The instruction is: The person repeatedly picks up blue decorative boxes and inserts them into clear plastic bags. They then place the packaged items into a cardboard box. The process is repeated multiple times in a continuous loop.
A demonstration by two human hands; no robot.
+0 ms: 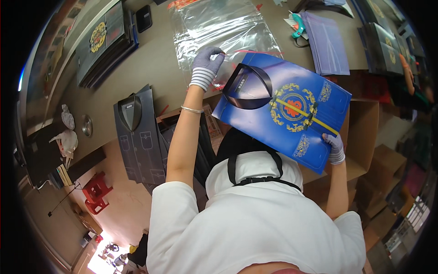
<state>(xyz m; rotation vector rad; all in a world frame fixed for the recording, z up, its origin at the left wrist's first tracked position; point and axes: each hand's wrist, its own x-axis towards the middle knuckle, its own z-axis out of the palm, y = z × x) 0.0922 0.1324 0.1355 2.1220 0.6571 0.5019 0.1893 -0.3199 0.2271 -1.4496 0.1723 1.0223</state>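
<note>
A flat blue shirt-shaped package [255, 116] with a black collar and a gold and red round emblem lies tilted in front of me. My right hand [335, 148], in a grey glove with a striped cuff, grips its lower right edge, beside the end of a yellow stripe. My left hand [207, 66], gloved alike, has its fingers pinched at the edge of a clear plastic bag [219, 27] beyond the collar. Clear film shows between that hand and the package. Whether any of the package is inside the film, I cannot tell.
Dark shirt-shaped packages [134, 137] stand at the left, with a dark stack [102, 45] and a phone [143, 18] behind. At the far right are a teal tape cutter [298, 26] and bluish flat sheets [326, 43]. A cardboard box [362, 137] is right; a red stool [96, 189] is lower left.
</note>
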